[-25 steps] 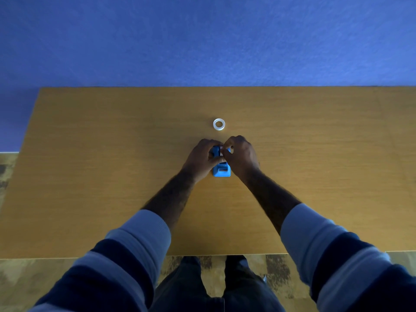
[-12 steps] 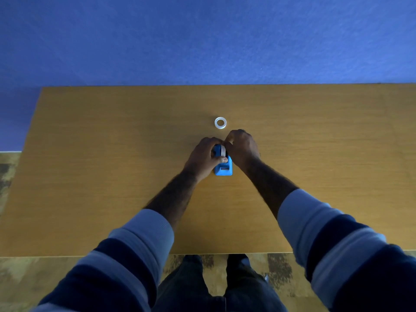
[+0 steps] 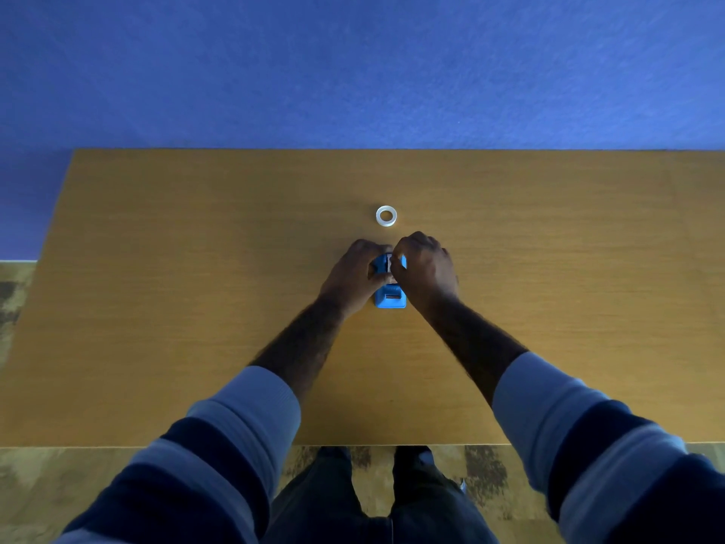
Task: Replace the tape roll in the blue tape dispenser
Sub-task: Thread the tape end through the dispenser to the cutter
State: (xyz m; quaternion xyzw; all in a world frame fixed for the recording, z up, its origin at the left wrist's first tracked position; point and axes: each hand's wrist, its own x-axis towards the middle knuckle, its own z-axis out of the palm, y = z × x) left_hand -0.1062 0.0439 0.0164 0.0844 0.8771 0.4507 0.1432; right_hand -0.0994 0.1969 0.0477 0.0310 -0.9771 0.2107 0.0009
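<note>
We record: dim, bluish, even light; faint soft shadows on tabletop [image 3: 164, 316]; wide-angle stretch toward edges; near sleeves [image 3: 243, 426] slightly soft.

Sleeves [image 3: 239, 433] striped navy and pale blue, dark trousers [image 3: 321, 504].

On the table [image 3: 157, 308], the dispenser [image 3: 390, 301] sits between left hand [image 3: 353, 274] and right hand [image 3: 427, 268] (tape ring [image 3: 386, 215] just behind).

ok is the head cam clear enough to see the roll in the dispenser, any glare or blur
Head view: dim, blue cast, no glare on the table; left hand and right hand read dark, covering most of the dispenser, so its roll barely shows; the ring beyond is crisp.
</note>
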